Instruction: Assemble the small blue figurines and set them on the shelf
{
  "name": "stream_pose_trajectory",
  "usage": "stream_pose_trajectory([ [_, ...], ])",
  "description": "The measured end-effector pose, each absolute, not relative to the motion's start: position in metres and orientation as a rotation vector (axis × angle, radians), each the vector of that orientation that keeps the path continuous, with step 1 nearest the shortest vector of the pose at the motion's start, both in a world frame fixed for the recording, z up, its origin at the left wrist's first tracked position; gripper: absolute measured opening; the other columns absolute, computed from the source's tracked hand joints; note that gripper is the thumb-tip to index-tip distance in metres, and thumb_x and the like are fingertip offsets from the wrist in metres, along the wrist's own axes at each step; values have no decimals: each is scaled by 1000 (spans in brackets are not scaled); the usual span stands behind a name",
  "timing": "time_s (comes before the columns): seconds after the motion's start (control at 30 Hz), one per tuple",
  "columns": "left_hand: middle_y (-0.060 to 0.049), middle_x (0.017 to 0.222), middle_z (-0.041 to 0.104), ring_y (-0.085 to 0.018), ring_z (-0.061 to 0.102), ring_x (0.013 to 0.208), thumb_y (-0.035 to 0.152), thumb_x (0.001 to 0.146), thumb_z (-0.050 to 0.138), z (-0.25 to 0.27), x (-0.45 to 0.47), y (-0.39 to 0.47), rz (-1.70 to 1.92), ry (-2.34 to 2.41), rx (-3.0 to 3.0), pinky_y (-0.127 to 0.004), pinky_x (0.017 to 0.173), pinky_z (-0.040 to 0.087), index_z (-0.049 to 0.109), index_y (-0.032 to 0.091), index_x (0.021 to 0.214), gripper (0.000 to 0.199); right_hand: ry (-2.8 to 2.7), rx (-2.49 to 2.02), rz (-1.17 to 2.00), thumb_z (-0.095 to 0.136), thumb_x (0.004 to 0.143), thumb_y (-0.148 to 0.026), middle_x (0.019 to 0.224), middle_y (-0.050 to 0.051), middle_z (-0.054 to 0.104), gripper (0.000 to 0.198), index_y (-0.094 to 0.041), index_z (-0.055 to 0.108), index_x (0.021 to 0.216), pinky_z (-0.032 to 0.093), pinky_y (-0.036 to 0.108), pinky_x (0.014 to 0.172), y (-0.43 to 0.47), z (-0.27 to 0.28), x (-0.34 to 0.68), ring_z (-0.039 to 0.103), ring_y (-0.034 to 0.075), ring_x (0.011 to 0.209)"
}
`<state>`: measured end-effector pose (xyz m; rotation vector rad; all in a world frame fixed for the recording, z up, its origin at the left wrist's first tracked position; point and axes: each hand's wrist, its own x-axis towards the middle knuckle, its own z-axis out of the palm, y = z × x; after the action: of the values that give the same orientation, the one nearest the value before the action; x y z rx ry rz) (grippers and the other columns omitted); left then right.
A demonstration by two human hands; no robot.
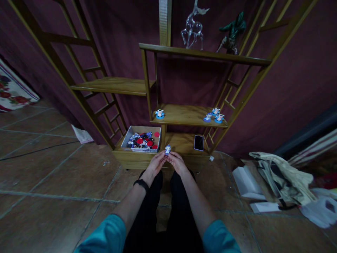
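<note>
A small blue-and-white figurine (167,149) stands upright between my fingertips, in front of the low shelf. My left hand (157,163) pinches it from the left, and my right hand (177,162) closes on it from the right. Just left of my hands, an open cardboard box (127,137) holds many small figurines (143,141) and several red discs (150,143). Above, on the middle shelf (181,113), one blue figurine (159,114) is at the left end. Three more figurines (215,115) are grouped at the right end.
A phone (198,143) lies on the low shelf to the right. A clear deer statue (193,28) and a dark green figure (233,33) stand on the top shelf. Cloth bags (284,175) and a white box (247,182) lie on the tiled floor at right.
</note>
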<state>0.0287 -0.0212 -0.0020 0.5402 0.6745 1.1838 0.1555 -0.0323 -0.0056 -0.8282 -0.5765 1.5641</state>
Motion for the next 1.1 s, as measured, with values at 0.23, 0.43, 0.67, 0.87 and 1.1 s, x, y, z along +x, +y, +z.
stream_pose_trajectory([
  [0.23, -6, 80, 70, -10, 62, 68, 13, 72, 68, -4, 28, -19, 1162, 679, 532, -21, 69, 49, 67, 12, 97, 25, -577, -843, 1574, 79, 57, -30, 66, -1, 67, 28, -17, 66, 79, 48, 23, 64, -31, -6, 156, 60, 9, 62],
  [0.43, -5, 75, 69, -10, 63, 65, 15, 73, 68, -4, 28, -19, 1165, 691, 515, -21, 68, 49, 67, 12, 93, 20, -582, -860, 1565, 79, 58, -33, 62, -2, 65, 28, -17, 64, 76, 48, 22, 60, -30, -7, 155, 59, 9, 59],
  [0.67, -5, 73, 69, -11, 63, 65, 20, 75, 67, -4, 29, -20, 1178, 715, 498, -22, 68, 50, 65, 11, 86, 15, -596, -853, 1574, 78, 60, -36, 61, -1, 64, 28, -17, 62, 73, 47, 21, 57, -30, -9, 155, 58, 8, 56],
  [0.87, -7, 71, 68, -12, 63, 64, 28, 77, 66, -7, 28, -17, 1148, 762, 459, -23, 64, 51, 63, 11, 79, 17, -613, -864, 1565, 77, 60, -39, 61, -1, 64, 29, -17, 61, 70, 46, 22, 54, -28, -12, 154, 55, 8, 53],
  [1.1, -7, 67, 66, -13, 63, 63, 33, 79, 62, -9, 28, -15, 1119, 773, 432, -24, 65, 51, 62, 11, 79, 22, -654, -873, 1551, 79, 55, -34, 64, -1, 65, 29, -17, 62, 71, 46, 22, 55, -32, -7, 154, 55, 9, 55],
])
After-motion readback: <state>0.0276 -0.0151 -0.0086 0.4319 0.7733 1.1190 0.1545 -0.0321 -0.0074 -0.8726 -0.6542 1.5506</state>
